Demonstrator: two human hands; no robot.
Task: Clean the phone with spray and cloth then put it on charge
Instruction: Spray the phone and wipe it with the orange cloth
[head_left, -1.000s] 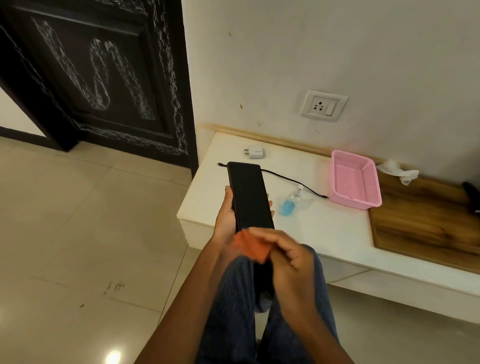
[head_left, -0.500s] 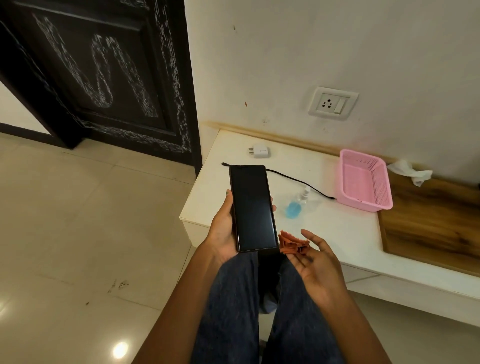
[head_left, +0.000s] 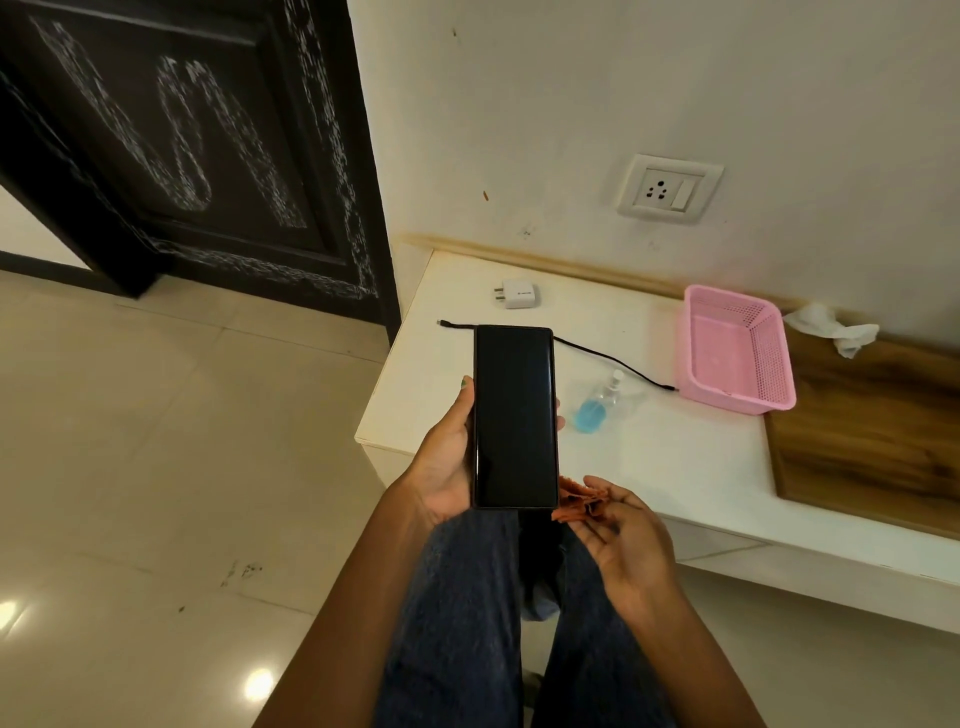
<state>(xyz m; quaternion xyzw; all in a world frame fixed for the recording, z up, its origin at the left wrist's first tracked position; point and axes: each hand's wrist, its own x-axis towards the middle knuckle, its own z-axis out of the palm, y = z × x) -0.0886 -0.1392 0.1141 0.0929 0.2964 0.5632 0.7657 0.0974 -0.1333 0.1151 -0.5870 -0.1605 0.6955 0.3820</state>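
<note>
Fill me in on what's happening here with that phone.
A person is cleaning a phone. The left hand holds it screen up over their lap, and the right hand holds a crumpled orange cloth beside the phone's lower corner, off the screen. The blue spray bottle lies on the white counter next to the black charging cable. The white charger plug sits loose on the counter, not in the wall socket, so charging has not begun.
</note>
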